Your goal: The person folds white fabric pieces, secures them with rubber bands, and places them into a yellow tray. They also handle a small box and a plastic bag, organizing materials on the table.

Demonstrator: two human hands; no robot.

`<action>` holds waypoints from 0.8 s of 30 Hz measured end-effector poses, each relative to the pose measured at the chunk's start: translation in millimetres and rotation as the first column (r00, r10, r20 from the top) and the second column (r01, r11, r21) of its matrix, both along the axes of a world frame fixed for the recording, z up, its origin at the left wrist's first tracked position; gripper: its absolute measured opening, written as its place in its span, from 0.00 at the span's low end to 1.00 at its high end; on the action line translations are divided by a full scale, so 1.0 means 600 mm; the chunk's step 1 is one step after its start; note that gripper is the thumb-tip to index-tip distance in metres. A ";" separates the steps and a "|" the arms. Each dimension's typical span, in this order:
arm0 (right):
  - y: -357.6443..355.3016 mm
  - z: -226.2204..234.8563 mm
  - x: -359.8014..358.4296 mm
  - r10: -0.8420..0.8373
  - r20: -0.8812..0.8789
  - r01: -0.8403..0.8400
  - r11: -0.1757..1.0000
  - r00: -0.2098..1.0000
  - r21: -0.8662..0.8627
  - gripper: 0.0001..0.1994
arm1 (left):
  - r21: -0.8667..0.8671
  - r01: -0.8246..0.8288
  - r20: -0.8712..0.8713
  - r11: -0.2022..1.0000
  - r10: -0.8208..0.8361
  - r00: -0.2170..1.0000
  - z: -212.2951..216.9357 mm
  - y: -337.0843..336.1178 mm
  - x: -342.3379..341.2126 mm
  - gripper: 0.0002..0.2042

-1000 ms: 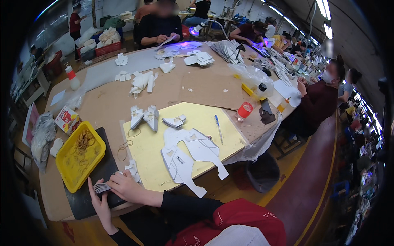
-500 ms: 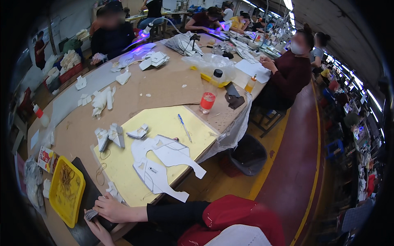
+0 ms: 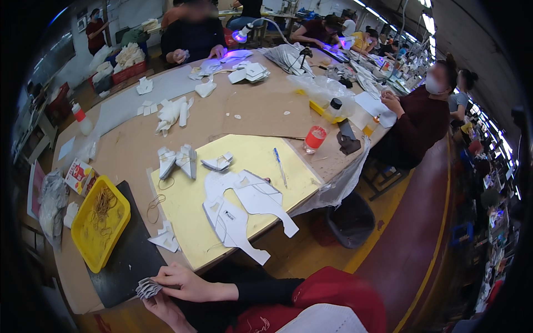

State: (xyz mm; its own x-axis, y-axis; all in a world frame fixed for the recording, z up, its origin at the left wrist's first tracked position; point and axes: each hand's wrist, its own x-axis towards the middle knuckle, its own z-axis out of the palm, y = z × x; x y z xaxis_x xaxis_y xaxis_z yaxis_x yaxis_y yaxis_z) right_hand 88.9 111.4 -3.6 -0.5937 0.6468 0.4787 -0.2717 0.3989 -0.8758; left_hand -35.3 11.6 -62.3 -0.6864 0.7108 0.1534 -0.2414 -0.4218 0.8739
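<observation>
One stack of small grey-white pieces (image 3: 149, 288): held between left hand (image 3: 166, 312) and right hand (image 3: 186, 283), to the right of the yellow tray (image 3: 91, 244) and nearer the wearer; edges fanned.
Left grip: clamped on the stack from beneath.
Right grip: fingers pinched on the stack's right side.
Rubber bands (image 3: 102, 201): heaped inside the tray, toward its far end.
Black mat (image 3: 133, 255): partly under the tray, extending to its right.
Yellow sheet (image 3: 189, 222): right of the tray, bearing two large white cut pieces (image 3: 227, 225) and a blue pen (image 3: 280, 168).
Bundles (image 3: 186, 162): three, white, right of the tray and farther from the wearer.
Carton (image 3: 82, 176): red, white and yellow, just beyond the tray.
Desk (image 3: 122, 158): brown-topped, beneath tray, mat and sheet.
</observation>
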 end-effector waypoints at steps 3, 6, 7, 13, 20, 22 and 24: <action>0.005 0.015 0.016 0.118 0.115 -0.115 0.993 0.986 -0.037 0.14 | 0.060 -0.039 0.088 0.997 0.034 0.996 0.051 0.020 0.033 0.22; 0.006 0.015 0.020 -0.007 0.010 0.007 1.000 1.000 0.019 0.17 | -0.001 -0.115 0.161 0.993 0.114 0.980 0.065 0.014 0.038 0.22; 0.009 0.018 0.031 0.047 -0.013 -0.048 0.996 0.999 -0.077 0.18 | -0.022 -0.098 0.161 0.995 0.101 0.982 0.058 0.003 0.029 0.21; 0.034 0.040 0.074 0.366 -0.368 -0.512 0.711 0.855 -0.482 0.18 | 0.018 0.391 0.267 0.920 -0.381 0.885 0.076 -0.038 0.014 0.17; 0.036 0.049 0.086 0.570 -0.228 -0.571 0.546 0.790 -0.613 0.38 | 0.002 0.469 0.435 0.883 -0.423 0.795 0.112 -0.038 0.033 0.18; 0.032 0.045 0.090 0.546 -0.274 -0.598 0.599 0.792 -0.533 0.38 | -0.250 0.467 0.270 0.848 -0.403 0.875 0.140 -0.019 0.033 0.18; 0.034 0.058 0.092 0.365 0.101 -0.348 0.925 0.926 -0.155 0.38 | -0.404 0.377 0.141 0.833 -0.351 0.926 0.151 -0.012 0.037 0.20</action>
State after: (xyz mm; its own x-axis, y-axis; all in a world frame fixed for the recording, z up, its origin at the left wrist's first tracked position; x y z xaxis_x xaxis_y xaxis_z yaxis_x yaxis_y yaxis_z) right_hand 143.9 131.9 31.2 -0.8459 0.4335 0.3107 -0.2592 0.1750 -0.9498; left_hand -13.3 4.2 28.4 -0.3636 0.8987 -0.2454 -0.3610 0.1069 0.9264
